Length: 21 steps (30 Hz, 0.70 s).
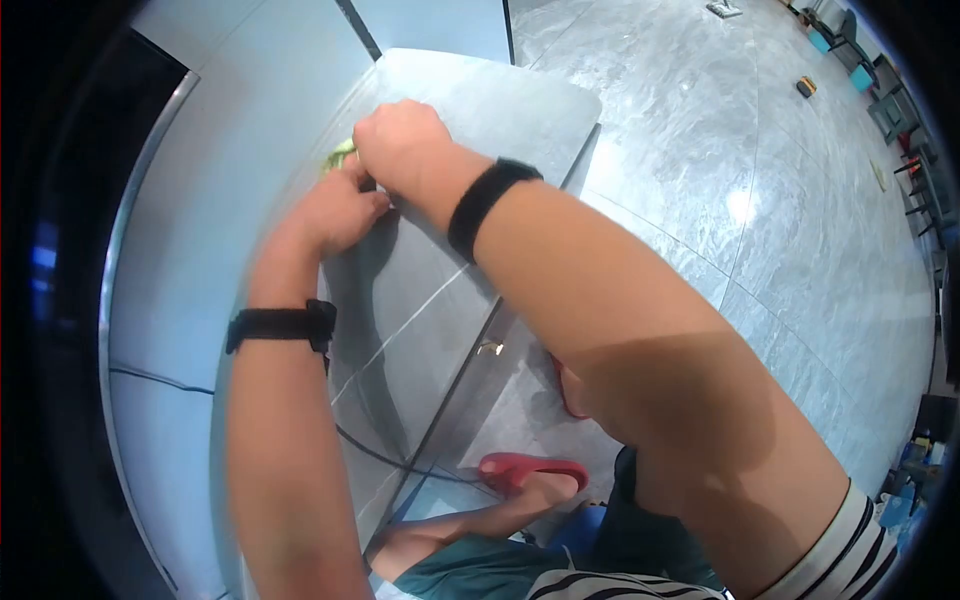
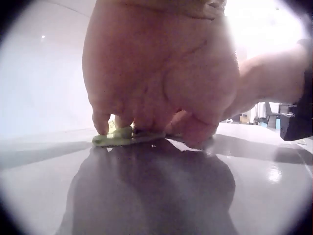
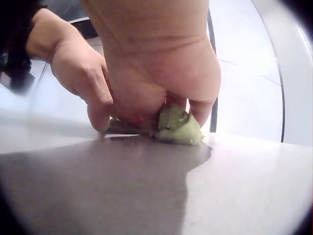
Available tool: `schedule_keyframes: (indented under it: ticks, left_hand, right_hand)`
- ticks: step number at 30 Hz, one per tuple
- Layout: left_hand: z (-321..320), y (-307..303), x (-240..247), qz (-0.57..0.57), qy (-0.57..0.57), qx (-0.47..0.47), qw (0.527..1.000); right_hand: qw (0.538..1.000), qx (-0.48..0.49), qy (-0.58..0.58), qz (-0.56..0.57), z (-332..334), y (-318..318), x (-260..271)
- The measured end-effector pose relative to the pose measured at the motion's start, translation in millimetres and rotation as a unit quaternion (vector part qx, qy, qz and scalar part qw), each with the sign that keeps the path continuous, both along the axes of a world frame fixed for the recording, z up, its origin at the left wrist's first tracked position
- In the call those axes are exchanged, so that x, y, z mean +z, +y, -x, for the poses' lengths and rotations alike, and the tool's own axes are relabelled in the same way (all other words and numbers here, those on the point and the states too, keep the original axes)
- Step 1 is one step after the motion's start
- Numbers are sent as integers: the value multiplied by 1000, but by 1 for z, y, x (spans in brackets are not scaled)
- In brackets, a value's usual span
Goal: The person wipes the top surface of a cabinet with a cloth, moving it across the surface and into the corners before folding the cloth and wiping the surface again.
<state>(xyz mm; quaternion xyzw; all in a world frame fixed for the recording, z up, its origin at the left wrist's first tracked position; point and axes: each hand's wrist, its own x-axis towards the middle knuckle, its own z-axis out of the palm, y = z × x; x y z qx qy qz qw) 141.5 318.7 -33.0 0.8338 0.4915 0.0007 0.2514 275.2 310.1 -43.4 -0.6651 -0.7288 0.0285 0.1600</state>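
Observation:
Both hands meet over a pale green, soft-looking rolled thing low on the grey tabletop, beside the wall. My right hand curls its fingers around the thicker end, which bulges out below the palm in the right wrist view. Close against it, my left hand grips along the flatter part, fingertips down at the table surface. From the head view only a small green bit shows past the fingers; the hands hide the remainder. What the green thing is, I cannot tell.
The grey table runs along a pale wall panel on the left. A dark cable crosses the table's near end. Below stands a foot in a red slipper. Chairs line the far right of the tiled floor.

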Motion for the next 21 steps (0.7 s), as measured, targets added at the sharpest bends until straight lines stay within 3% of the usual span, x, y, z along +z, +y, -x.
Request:
schedule_keyframes:
  ticks: [4, 7, 9, 13, 16, 21]
  left_hand:
    - [12, -35, -1, 50, -20, -35, 998]
    - [23, -76, -4, 71, -50, -37, 996]
    - [35, -106, -15, 7, -35, -55, 998]
    - [45, -187, 24, 56, 22, -1, 998]
    - [78, -253, -9, -123, 74, 21, 989]
    - [95, -315, 5, -87, 142, 84, 982]
  right_hand:
    - [999, 15, 25, -44, 2, -47, -4]
    - [999, 35, 12, -6, 8, -86, -9]
    - [999, 52, 5, 2, 12, -118, -12]
    - [996, 90, 6, 21, 34, -179, -7]
    - [988, 154, 2, 11, 64, -218, 2]
    - [979, 200, -12, 46, 94, -260, 2]
